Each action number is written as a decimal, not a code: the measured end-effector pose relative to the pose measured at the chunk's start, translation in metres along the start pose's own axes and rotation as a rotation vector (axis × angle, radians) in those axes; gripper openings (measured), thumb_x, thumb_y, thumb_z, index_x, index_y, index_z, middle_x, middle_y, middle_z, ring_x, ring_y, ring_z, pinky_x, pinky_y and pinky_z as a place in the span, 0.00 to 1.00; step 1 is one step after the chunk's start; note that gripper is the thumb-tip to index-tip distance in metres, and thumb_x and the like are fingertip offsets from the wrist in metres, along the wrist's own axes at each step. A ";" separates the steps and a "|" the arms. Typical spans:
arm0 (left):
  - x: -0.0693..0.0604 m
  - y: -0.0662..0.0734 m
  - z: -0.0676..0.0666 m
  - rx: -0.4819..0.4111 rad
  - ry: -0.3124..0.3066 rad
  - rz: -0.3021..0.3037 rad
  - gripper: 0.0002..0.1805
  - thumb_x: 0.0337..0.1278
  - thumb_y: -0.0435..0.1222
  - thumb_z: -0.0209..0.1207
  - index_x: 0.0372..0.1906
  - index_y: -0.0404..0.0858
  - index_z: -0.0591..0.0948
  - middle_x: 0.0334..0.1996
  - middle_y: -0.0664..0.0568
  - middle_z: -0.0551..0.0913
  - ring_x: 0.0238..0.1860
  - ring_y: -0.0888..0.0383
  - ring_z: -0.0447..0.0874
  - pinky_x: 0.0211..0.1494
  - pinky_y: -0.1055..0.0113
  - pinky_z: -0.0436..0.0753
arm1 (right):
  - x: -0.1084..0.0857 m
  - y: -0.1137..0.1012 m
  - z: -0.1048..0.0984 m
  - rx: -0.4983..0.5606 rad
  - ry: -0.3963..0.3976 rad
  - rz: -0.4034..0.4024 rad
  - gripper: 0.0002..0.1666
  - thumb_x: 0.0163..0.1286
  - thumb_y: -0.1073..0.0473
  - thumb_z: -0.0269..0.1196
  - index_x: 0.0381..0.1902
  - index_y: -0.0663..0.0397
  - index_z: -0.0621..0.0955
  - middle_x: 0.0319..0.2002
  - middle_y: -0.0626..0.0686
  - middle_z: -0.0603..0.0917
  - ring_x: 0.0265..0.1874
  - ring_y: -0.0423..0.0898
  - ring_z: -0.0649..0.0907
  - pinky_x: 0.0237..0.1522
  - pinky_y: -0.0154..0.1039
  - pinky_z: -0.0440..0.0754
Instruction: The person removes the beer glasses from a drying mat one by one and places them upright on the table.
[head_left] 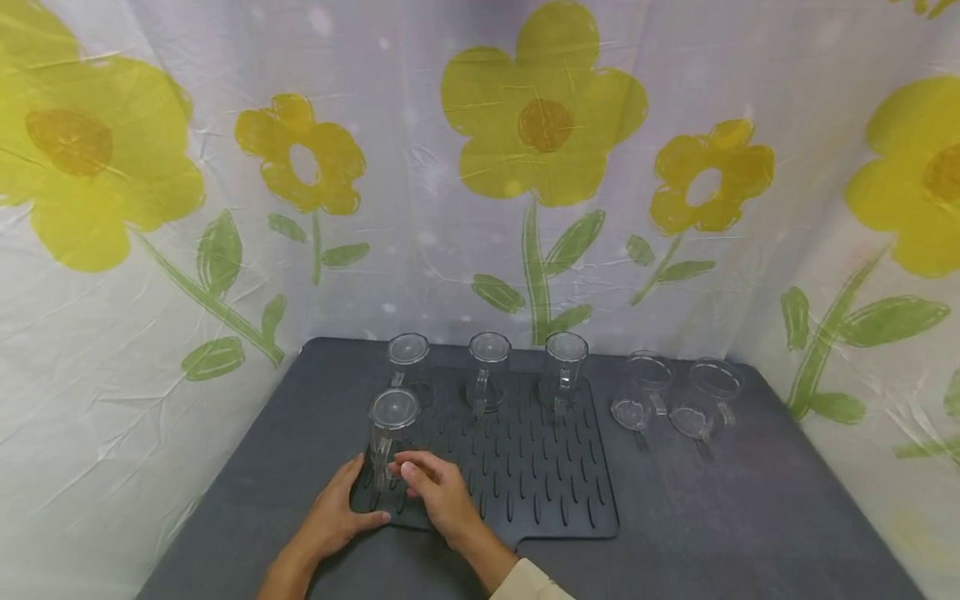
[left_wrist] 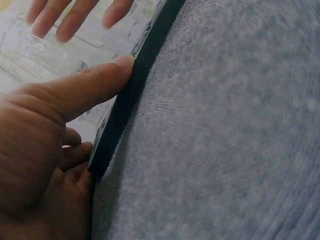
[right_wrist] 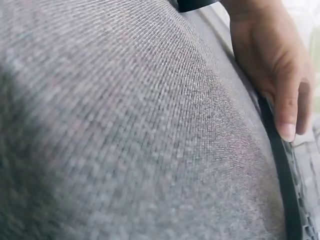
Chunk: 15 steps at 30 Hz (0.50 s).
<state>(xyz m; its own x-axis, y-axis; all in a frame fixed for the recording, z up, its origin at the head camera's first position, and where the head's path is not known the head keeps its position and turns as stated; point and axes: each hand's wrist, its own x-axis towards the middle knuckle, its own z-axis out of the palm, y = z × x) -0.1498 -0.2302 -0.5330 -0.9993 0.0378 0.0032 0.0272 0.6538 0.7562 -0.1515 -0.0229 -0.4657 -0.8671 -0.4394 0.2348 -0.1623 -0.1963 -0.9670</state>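
Observation:
A clear glass mug stands upside down near the front left corner of a dark ridged drying mat. My right hand is beside its handle, fingers loosely bent; in the left wrist view its fingertips are spread apart. At the mat's corner is my left hand, thumb straight against the front edge and fingers along the left side. The right wrist view shows this left hand with its thumb on the mat's rim. Behind stand three more upturned mugs: left, middle and right.
Right of the mat, two clear mugs stand mouth up on the grey tabletop: one nearer, one farther right. A flower-printed curtain encloses the table at the back and both sides.

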 end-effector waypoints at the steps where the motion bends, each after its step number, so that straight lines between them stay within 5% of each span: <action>1: 0.000 0.000 0.000 0.001 0.001 -0.002 0.61 0.35 0.45 0.78 0.71 0.23 0.55 0.69 0.28 0.57 0.68 0.32 0.54 0.66 0.38 0.58 | 0.000 -0.002 0.001 -0.006 0.000 0.004 0.20 0.75 0.63 0.52 0.52 0.78 0.76 0.48 0.72 0.80 0.52 0.69 0.77 0.48 0.50 0.79; 6: 0.000 0.001 0.001 0.006 0.005 -0.007 0.62 0.35 0.46 0.78 0.71 0.23 0.55 0.69 0.29 0.57 0.68 0.32 0.54 0.66 0.38 0.58 | -0.001 -0.002 0.004 -0.024 0.007 0.021 0.20 0.75 0.61 0.52 0.52 0.75 0.77 0.47 0.70 0.81 0.51 0.61 0.80 0.49 0.63 0.76; 11: -0.001 0.002 0.000 0.001 -0.001 -0.011 0.62 0.35 0.46 0.78 0.71 0.23 0.55 0.69 0.29 0.57 0.68 0.33 0.54 0.66 0.38 0.58 | 0.001 0.003 0.006 -0.012 0.012 0.032 0.20 0.74 0.61 0.53 0.52 0.76 0.77 0.48 0.71 0.80 0.51 0.62 0.79 0.49 0.64 0.75; 15: -0.002 0.003 -0.001 -0.005 -0.002 -0.003 0.62 0.35 0.46 0.78 0.71 0.23 0.55 0.69 0.30 0.57 0.69 0.33 0.54 0.66 0.39 0.58 | 0.007 0.025 0.005 0.006 0.021 0.047 0.20 0.74 0.59 0.54 0.52 0.71 0.79 0.48 0.66 0.82 0.50 0.52 0.81 0.49 0.61 0.77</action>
<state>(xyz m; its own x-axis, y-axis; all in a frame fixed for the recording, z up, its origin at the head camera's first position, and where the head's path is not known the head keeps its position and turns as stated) -0.1481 -0.2289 -0.5302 -0.9993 0.0370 -0.0006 0.0237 0.6501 0.7595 -0.1593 -0.0354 -0.4874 -0.8836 -0.4293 0.1871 -0.1185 -0.1815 -0.9762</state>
